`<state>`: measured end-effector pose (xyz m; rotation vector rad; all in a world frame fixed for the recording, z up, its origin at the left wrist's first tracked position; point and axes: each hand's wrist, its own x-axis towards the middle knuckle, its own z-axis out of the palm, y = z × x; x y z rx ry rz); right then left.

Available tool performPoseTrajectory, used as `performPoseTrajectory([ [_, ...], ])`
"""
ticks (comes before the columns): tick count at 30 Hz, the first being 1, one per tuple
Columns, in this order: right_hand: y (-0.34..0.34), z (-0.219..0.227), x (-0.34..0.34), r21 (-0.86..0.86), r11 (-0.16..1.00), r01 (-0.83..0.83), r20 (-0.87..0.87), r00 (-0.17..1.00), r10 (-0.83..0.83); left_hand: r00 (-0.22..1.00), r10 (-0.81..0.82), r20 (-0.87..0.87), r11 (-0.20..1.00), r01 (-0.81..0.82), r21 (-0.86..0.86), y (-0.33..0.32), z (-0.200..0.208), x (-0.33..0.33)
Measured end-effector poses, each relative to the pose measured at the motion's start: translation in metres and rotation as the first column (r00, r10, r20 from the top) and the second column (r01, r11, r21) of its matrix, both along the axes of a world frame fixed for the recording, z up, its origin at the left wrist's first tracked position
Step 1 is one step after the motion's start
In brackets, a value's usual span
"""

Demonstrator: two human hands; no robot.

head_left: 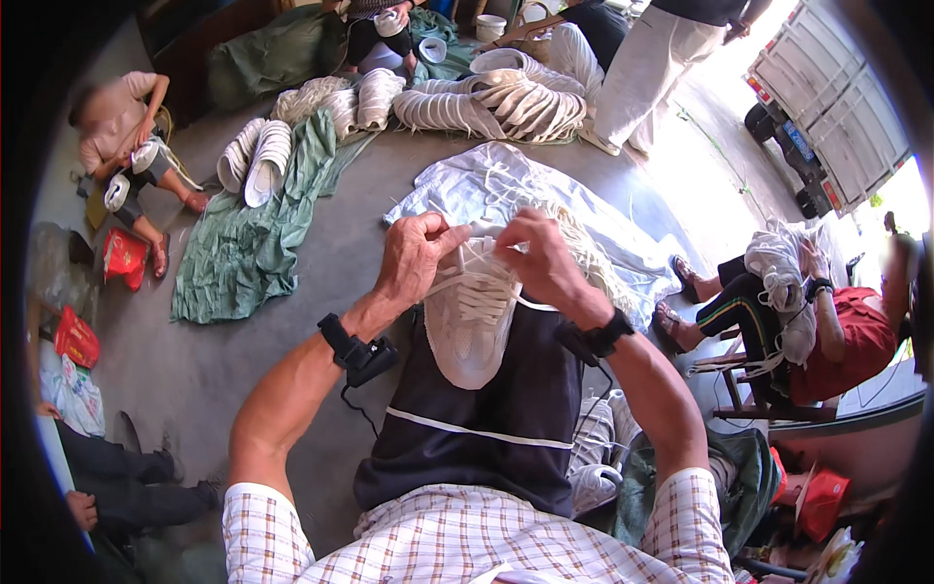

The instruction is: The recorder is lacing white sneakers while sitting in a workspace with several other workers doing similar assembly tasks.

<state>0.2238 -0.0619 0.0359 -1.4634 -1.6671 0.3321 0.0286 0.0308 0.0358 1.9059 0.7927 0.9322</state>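
A white sneaker (461,346) rests on my lap over dark trousers, its toe pointing back at me. White shoelaces (484,292) crisscross its front, with loose ends at the sides. At the upper left of the opening, my left hand (416,258) is closed, thumb and fingers pinched on a lace. My right hand (545,255) bends over the opposite side, its fingers closed on the lace near the top eyelets. The fingertips partly hide the lace ends and the collar of the shoe. Black wrist devices sit on both of my wrists.
Ahead lies a pale cloth (438,185) with a bundle of loose laces (584,238). Stacked white shoes (516,102) and a green sack (255,234) lie beyond. More shoes (593,453) are by my right thigh. Several people sit around; one stands near a parked truck (827,97).
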Motion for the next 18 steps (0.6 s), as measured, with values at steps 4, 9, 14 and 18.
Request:
performPoseTrajectory([
  [4,-0.028,0.005,0.056,0.033,0.964,0.265,-0.067,0.963,-0.263,0.997,-0.040,0.060,0.996,0.045,-0.079,0.001,0.001,-0.003],
  [9,-0.059,-0.006,0.128,-0.068,0.790,0.609,-0.073,0.787,-0.613,0.995,-0.040,0.086,0.992,0.049,-0.114,0.004,-0.003,-0.004],
  [14,-0.079,-0.030,0.160,-0.180,0.754,0.632,-0.301,0.694,-0.654,0.995,-0.042,0.086,0.979,0.058,-0.198,-0.003,0.000,0.002],
  [18,-0.078,-0.028,0.134,-0.233,0.829,0.509,-0.500,0.668,-0.551,0.993,0.040,0.112,0.967,-0.011,-0.255,-0.016,-0.007,-0.001],
])
